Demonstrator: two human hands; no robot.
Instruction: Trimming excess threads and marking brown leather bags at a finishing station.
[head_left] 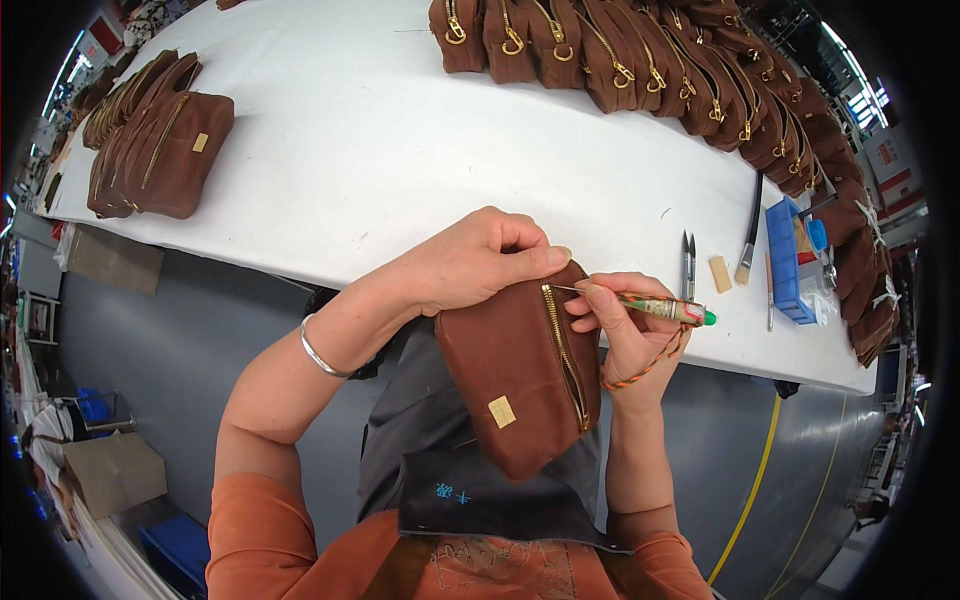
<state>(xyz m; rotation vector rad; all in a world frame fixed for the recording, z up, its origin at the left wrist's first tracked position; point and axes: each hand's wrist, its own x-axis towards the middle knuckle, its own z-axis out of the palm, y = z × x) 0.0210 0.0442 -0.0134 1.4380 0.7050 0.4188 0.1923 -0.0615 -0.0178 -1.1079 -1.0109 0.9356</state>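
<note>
A brown zippered pouch (500,345) with a gold zip and a small gold patch hangs tilted over my lap, at the table's near edge. My left hand (495,262) pinches its upper edge between thumb and fingers. In my right hand (630,320) is an awl-like tool (665,308) with a thin metal point, a wrapped handle and a green end. Its point meets the pouch near the upper end of the zip. An orange and green cord loops from the tool round my right wrist.
Rows of similar brown pouches (620,60) line the table's far right, and a smaller stack (165,150) stands at the left. On the white table (330,150), right of my hands, lie scissors (689,262), a tan block (720,274), a brush (748,245) and a blue bin (790,275).
</note>
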